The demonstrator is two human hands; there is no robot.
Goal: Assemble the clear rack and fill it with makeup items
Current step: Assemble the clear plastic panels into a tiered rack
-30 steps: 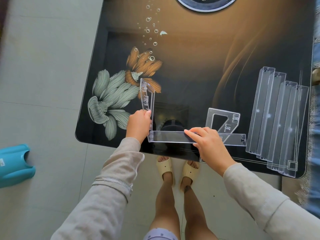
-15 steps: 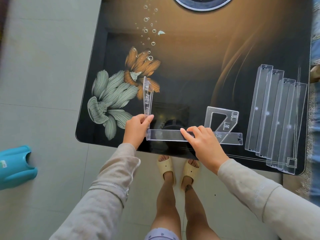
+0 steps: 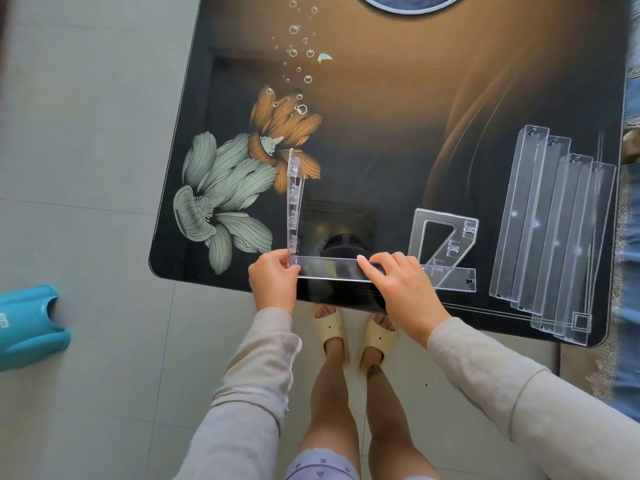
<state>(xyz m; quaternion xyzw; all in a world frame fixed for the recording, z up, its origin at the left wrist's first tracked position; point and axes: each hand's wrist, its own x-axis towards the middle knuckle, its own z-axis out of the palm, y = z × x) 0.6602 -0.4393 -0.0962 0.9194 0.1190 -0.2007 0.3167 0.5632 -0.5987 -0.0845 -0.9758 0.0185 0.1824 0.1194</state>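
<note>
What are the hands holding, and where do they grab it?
The left hand pinches the upright clear side panel at its bottom corner. The right hand holds the long clear shelf piece near its middle, fingers laid over its top.

I log a dark glossy table (image 3: 398, 140), printed with grey-green and orange flowers (image 3: 221, 202) toward its left edge. At the far edge is a round dark disc (image 3: 408, 1), cut off by the frame. Near the middle of the near edge a clear side panel (image 3: 294, 202) stands on edge. A clear shelf strip (image 3: 329, 268) runs along the near edge from its foot. Just right of the strip, a second side panel (image 3: 450, 249) lies flat. Four long trays (image 3: 554, 237) lie side by side at the near right corner.
</note>
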